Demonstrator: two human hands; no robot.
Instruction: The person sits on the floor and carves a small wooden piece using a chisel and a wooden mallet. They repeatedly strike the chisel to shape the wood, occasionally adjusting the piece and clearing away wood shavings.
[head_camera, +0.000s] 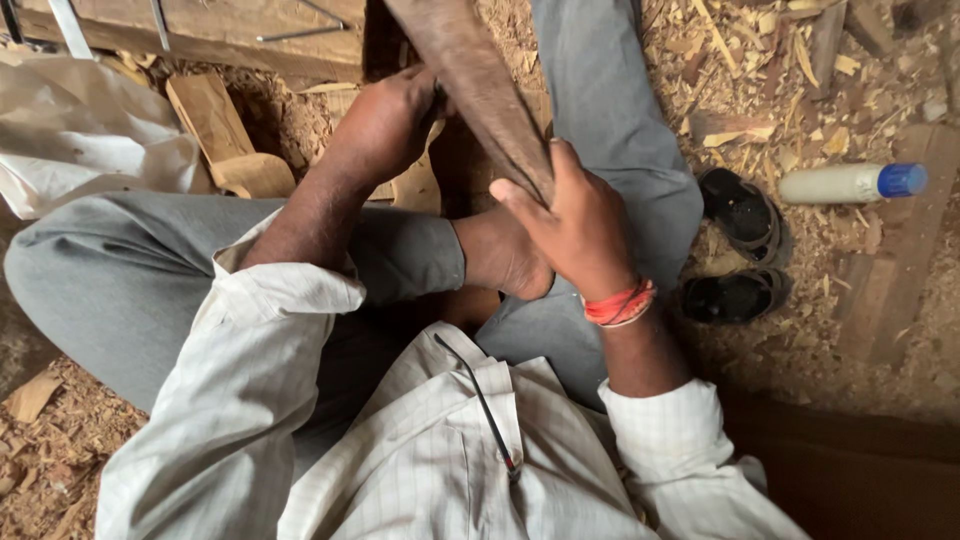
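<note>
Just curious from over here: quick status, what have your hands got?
Left hand and right hand both gripping long wooden piece. Bare foot right beside it. Sandals, bottle lying off to the side.

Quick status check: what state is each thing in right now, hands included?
Left hand: closed around the far part of the wooden piece.
Right hand: gripping the wooden piece's near end.
Wooden piece: held slanted above the legs.
Bottle: capped, lying on its side.
Sandals: off, side by side on shavings.
</note>
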